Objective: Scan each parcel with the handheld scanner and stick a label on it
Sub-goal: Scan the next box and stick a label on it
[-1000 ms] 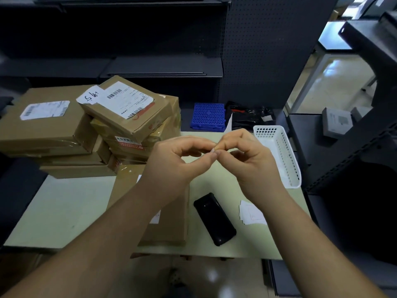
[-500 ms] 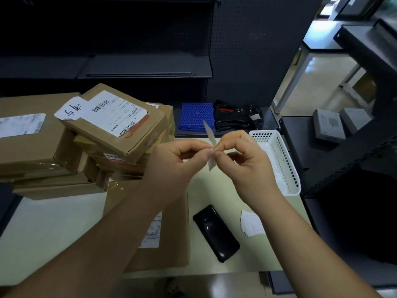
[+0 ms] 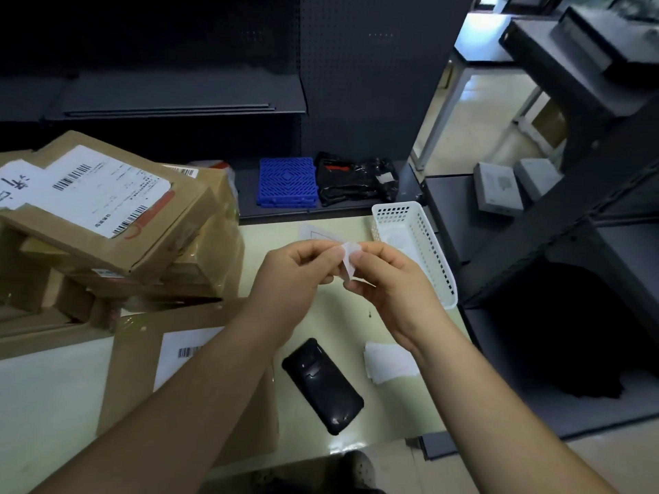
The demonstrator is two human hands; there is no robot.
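Both hands are held above the table [image 3: 53, 404]. The left hand [image 3: 296, 276] and right hand [image 3: 388, 283] meet fingertip to fingertip, and the fingers [image 3: 363, 260] of each pinch one small white label [image 3: 347, 258] between thumb and forefinger; the label is bent, clear of the table. Below the fingers, nearer the person, the black handheld scanner [image 3: 322, 385] lies flat on the table, with a small stack of white label sheets [image 3: 390, 361] just to its right. Left of the fingers, a flat brown parcel [image 3: 142, 351] with a barcode slip lies partly under the left forearm. Further left stands a pile of parcels [image 3: 107, 215]. Just right of the fingers sits a white perforated basket [image 3: 415, 244].
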